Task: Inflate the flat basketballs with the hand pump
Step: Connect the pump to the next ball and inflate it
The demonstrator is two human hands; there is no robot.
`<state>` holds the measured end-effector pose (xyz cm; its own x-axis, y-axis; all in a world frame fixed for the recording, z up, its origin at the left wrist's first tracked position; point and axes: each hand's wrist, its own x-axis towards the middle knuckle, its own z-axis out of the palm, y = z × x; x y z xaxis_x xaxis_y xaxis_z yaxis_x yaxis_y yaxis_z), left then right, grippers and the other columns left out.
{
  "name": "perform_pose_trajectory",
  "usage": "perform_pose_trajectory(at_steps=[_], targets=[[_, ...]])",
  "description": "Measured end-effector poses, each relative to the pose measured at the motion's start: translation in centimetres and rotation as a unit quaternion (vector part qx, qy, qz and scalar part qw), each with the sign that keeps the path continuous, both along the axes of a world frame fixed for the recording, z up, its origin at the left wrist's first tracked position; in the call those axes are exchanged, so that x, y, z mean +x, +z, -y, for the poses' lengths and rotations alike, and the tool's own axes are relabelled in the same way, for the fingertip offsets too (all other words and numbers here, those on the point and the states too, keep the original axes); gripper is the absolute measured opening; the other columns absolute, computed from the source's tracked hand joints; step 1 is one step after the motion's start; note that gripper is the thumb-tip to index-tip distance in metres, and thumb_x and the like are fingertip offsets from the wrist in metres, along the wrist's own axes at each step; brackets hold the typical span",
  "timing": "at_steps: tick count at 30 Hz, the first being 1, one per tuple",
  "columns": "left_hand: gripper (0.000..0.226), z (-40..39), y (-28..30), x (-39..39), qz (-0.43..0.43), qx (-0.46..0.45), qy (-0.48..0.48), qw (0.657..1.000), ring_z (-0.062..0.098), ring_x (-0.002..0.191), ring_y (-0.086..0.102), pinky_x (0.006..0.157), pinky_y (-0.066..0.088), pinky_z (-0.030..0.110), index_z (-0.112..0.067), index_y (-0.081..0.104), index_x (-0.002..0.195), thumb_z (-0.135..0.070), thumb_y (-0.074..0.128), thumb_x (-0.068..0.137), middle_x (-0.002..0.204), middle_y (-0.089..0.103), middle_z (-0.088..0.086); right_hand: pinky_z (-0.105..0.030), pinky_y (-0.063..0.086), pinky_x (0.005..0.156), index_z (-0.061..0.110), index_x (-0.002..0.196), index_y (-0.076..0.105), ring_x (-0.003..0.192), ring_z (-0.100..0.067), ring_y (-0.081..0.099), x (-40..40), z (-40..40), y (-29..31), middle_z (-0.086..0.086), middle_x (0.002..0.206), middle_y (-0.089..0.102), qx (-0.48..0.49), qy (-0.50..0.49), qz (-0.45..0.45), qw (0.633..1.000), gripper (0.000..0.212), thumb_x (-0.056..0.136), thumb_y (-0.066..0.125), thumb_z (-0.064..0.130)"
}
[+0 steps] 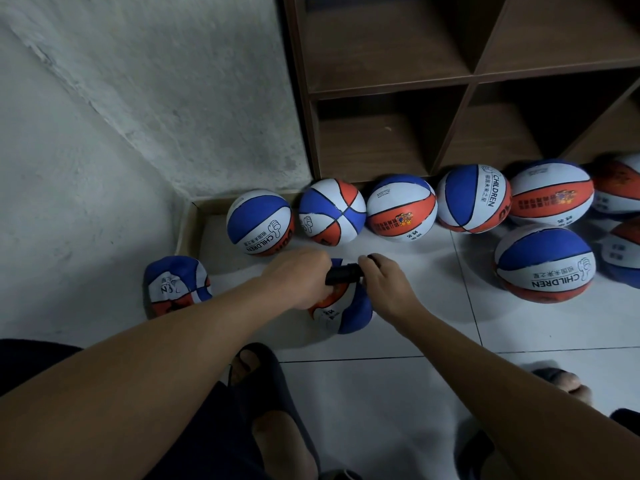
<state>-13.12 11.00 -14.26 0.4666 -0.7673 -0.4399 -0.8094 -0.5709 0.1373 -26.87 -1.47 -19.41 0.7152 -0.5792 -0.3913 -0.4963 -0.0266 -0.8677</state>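
Both my left hand [299,275] and right hand [382,282] hold the black pump [344,274] over the soft, floppy ball [341,308]; I grip it firmly.

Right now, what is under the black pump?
A flat basketball lies under the pump, held by the left hand and right hand. The needle and valve are hidden.

The basketballs [332,211] wear panels of blue, white and orange-red split by thin dark seams, with blue lettering on the white bands. The pump [343,274] is black. The shelf [464,81] is dark brown woodgrain, the wall [138,98] mottled grey-white, the floor tiles [398,393] white with dark joints, the sandals [263,375] dark.
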Motion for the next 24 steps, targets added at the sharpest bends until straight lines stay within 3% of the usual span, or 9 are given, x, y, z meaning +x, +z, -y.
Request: perform_pose_trajectory(at_steps=[3,7,10,13,17,21,24], targets=[[0.029,-0.6,-0.2,0.9,-0.004,0.001,-0.005,1.000,0.019,0.065,0.063,0.060,0.052,0.035,-0.026,0.065,0.083,-0.050,0.074,0.096,0.074,0.063,-0.005,-0.041,0.042,0.066,0.009,0.090,0.062,0.070,-0.020,0.051,-1.0,1.7,-0.3,-0.008,0.076,0.058,-0.013,-0.014,-0.005,1.000,0.037,0.111,0.047,0.035],[0.038,-1.8,-0.3,2.8,-0.008,0.014,0.003,1.000,0.016,0.065,0.064,0.057,0.045,0.032,-0.030,0.057,0.072,-0.053,0.074,0.096,0.073,0.064,-0.004,-0.043,0.040,0.064,0.011,0.093,0.061,0.063,-0.021,0.047,-3.4,4.8,-1.6,-0.003,0.069,0.052,0.027,-0.080,-0.020,0.996,0.036,0.107,0.049,0.042],[0.037,-1.8,-0.3,2.6,-0.007,0.023,-0.005,1.000,0.016,0.065,0.064,0.056,0.044,0.032,-0.029,0.056,0.075,-0.054,0.073,0.097,0.074,0.065,-0.004,-0.042,0.036,0.060,0.010,0.092,0.058,0.063,-0.023,0.041,-3.5,5.1,-2.0,-0.004,0.068,0.047,0.059,-0.117,-0.021,0.991,0.029,0.104,0.048,0.034],[0.037,-1.3,-0.3,2.0,-0.009,0.015,-0.001,1.000,0.017,0.063,0.061,0.054,0.040,0.031,-0.027,0.057,0.076,-0.051,0.074,0.098,0.073,0.063,-0.004,-0.043,0.039,0.060,0.004,0.091,0.058,0.063,-0.023,0.043,-2.3,3.4,-1.1,-0.005,0.067,0.046,0.024,-0.157,-0.014,0.987,0.030,0.100,0.047,0.031],[0.038,-0.6,-0.5,1.0,-0.017,-0.010,0.020,1.000,0.023,0.064,0.064,0.055,0.042,0.033,-0.026,0.053,0.074,-0.048,0.072,0.099,0.071,0.062,-0.002,-0.038,0.035,0.055,0.002,0.089,0.057,0.058,-0.016,0.042,-0.9,1.3,0.4,-0.003,0.065,0.049,-0.028,-0.151,0.003,0.988,0.028,0.103,0.048,0.023],[0.037,-0.1,0.0,0.2,-0.015,-0.024,0.026,0.999,0.016,0.057,0.054,0.053,0.037,0.032,-0.028,0.051,0.070,-0.041,0.069,0.100,0.068,0.057,-0.004,-0.025,0.036,0.051,0.005,0.084,0.054,0.056,-0.009,0.045,-0.2,-0.4,1.2,-0.003,0.067,0.052,-0.031,-0.120,0.008,0.992,0.026,0.105,0.049,0.020],[0.017,0.1,0.3,0.0,-0.006,-0.006,-0.005,1.000,0.017,0.060,0.057,0.054,0.039,0.033,-0.024,0.066,0.087,-0.036,0.067,0.099,0.072,0.060,-0.002,-0.042,0.046,0.065,0.011,0.091,0.061,0.073,-0.022,0.056,0.0,-1.9,1.0,-0.006,0.081,0.063,-0.032,-0.079,0.008,0.996,0.029,0.109,0.048,0.028]])
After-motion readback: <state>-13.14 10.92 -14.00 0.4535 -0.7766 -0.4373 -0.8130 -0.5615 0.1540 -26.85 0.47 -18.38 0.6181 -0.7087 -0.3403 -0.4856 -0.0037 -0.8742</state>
